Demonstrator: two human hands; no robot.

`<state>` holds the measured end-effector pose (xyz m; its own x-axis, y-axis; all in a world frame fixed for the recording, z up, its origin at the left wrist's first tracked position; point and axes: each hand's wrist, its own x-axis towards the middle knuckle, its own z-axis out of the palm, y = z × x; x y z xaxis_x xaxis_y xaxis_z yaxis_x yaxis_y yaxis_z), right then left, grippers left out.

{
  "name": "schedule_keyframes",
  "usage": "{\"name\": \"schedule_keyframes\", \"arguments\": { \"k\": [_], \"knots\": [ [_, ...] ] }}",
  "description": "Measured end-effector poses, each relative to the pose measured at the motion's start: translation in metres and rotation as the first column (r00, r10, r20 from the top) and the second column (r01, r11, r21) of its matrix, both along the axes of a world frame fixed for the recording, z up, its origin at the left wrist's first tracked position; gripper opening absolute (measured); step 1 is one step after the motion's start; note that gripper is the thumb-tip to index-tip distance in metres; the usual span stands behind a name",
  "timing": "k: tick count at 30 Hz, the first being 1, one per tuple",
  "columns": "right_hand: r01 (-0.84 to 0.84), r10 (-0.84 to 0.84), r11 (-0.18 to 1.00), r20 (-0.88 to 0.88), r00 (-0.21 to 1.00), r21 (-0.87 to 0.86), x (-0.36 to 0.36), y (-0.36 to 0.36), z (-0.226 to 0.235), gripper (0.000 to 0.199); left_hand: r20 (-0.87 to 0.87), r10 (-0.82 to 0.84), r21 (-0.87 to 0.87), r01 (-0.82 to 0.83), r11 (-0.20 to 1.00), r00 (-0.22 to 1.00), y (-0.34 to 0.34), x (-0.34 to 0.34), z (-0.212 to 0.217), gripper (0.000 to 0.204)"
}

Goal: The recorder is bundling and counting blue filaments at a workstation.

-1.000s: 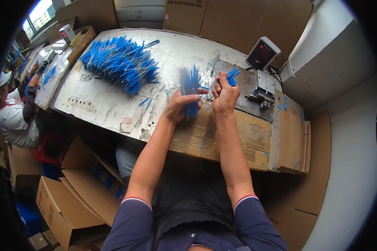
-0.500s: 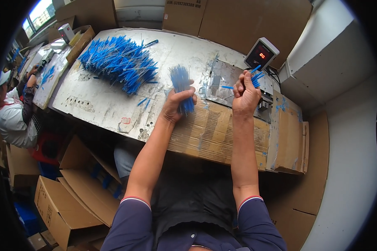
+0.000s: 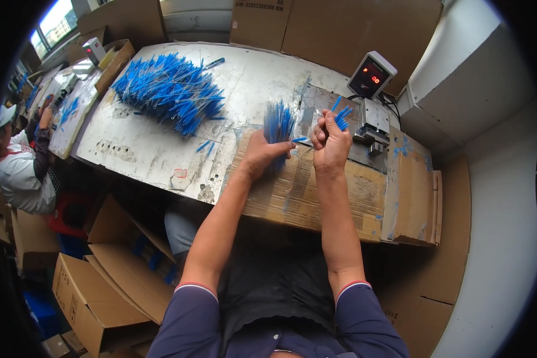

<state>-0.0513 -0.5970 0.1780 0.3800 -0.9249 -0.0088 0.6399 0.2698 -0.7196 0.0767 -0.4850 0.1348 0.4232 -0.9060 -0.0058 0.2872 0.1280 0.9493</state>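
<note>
My left hand [image 3: 264, 154] is closed round a thick upright bundle of thin blue sticks with pale wire-like ends [image 3: 278, 122], its thumb across the front. Beside it on the right, my right hand [image 3: 332, 145] is closed on a smaller bunch of blue sticks [image 3: 342, 118], which poke up past the fingers. A single blue stick [image 3: 299, 139] lies between the two hands; I cannot tell which one holds it. Both hands are raised over the cardboard-covered front of the worktable. A large heap of similar sticks [image 3: 170, 89] lies at the table's far left.
A metal fixture [image 3: 374, 122] is right of my right hand, on a metal plate, with a red-digit display box [image 3: 372, 74] behind it. Loose sticks [image 3: 205, 146] lie near the heap. Open cartons [image 3: 95, 298] stand lower left. A co-worker [image 3: 24, 161] sits at the far left.
My left hand has moved right with its bundle. My right hand has come left and slightly down, away from the metal fixture, with its bunch. More red characters show on the display.
</note>
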Motion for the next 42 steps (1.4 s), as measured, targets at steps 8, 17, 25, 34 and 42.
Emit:
{"name": "schedule_keyframes", "arguments": {
  "k": [8, 17, 25, 34, 42],
  "knots": [
    [0.180, -0.222, 0.918, -0.083, 0.971, -0.352, -0.016, 0.007, 0.005, 0.011, -0.093, 0.057, 0.010, -0.056, 0.998, 0.994, 0.006, 0.004, 0.011, 0.023],
    [-0.145, 0.110, 0.963, -0.157, 0.981, -0.226, -0.001, 0.028, -0.047, 0.024, -0.125, 0.051, -0.032, -0.055, 0.998, 0.991, 0.003, 0.002, 0.004, 0.025],
    [-0.203, 0.103, 0.937, -0.328, 0.939, -0.286, 0.001, 0.037, -0.051, 0.019, -0.054, 0.017, 0.020, -0.016, 1.000, 0.998, 0.003, 0.002, 0.011, 0.029],
    [0.037, -0.045, 0.970, -0.028, 0.999, -0.240, -0.001, 0.023, -0.031, 0.012, -0.087, -0.022, -0.001, 0.022, 1.000, 0.996, 0.005, 0.009, 0.001, 0.033],
    [-0.091, -0.140, 0.884, -0.445, 0.885, -0.459, 0.013, 0.031, -0.030, 0.011, 0.015, -0.015, -0.010, 0.015, 1.000, 1.000, -0.001, 0.001, -0.001, 0.037]
  ]
}}
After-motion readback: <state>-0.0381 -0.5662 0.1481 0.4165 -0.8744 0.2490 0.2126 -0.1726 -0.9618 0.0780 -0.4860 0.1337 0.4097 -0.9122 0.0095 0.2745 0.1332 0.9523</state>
